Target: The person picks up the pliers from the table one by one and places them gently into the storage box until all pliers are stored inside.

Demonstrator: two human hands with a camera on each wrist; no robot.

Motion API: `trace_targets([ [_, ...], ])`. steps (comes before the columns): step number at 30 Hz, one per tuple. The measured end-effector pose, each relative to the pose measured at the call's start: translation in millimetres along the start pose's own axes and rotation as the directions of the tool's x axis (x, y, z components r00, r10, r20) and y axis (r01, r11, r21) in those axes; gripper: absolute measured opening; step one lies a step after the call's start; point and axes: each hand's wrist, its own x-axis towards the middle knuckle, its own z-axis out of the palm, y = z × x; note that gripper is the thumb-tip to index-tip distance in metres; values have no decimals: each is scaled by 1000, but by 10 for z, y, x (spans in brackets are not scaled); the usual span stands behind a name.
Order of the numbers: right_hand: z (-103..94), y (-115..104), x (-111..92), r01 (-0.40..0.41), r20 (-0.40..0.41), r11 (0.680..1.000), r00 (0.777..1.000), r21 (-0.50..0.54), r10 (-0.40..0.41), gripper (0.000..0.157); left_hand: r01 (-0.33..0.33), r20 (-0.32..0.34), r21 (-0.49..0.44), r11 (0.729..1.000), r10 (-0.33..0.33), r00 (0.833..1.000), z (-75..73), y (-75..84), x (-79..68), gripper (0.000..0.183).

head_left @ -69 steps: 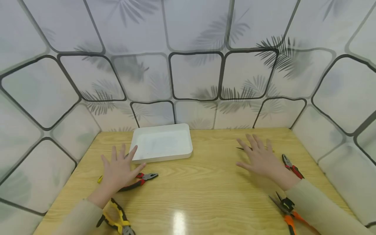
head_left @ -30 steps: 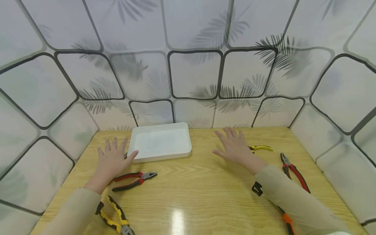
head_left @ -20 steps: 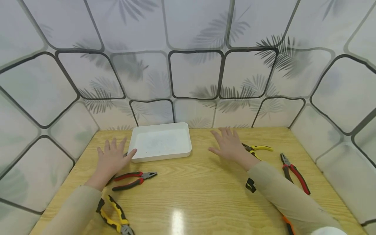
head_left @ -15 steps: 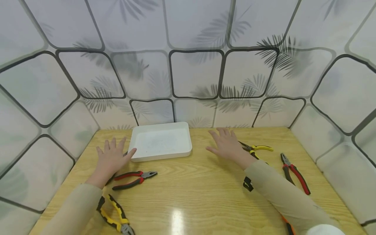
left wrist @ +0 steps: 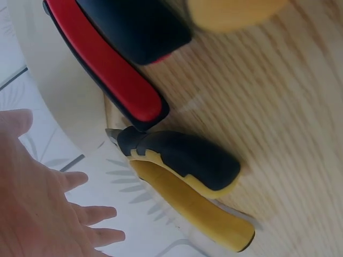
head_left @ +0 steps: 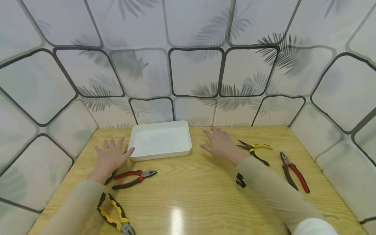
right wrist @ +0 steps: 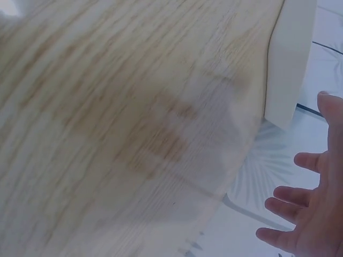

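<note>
In the head view my left hand (head_left: 109,158) hovers with fingers spread at the left end of a white tray (head_left: 160,157), holding nothing. Beneath it lie pliers with yellow-and-black handles (left wrist: 187,160), mostly hidden in the head view but plain in the left wrist view. Red-and-black combination pliers (head_left: 138,178) lie just right of that wrist. My right hand (head_left: 221,143), fingers spread and holding nothing, is over the wooden table to the right of the tray. Beyond its wrist lie yellow-handled needle-nose pliers (head_left: 253,149), their jaws apart.
Red-and-black pliers (head_left: 293,171) lie near the table's right edge. Larger yellow-and-black pliers (head_left: 116,215) lie at the front left. A patterned cloth wall (head_left: 194,78) encloses the wooden table (head_left: 199,195) at the back and sides.
My right hand has moved left toward the tray, uncovering the needle-nose pliers and the red-handled pliers; its sleeve now covers the orange-handled pliers. My left hand has shifted slightly left.
</note>
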Motion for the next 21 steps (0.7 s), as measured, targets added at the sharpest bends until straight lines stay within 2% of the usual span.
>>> trace_targets([
  [9,1,-47,92,25,1,1000,1000,0,-25,71,10,20,22,1000,-10,1000,-2,4,46,85],
  [21,46,-142,291,-7,39,1000,999,12,6,70,7,25,49,999,-8,1000,49,-6,77,84],
])
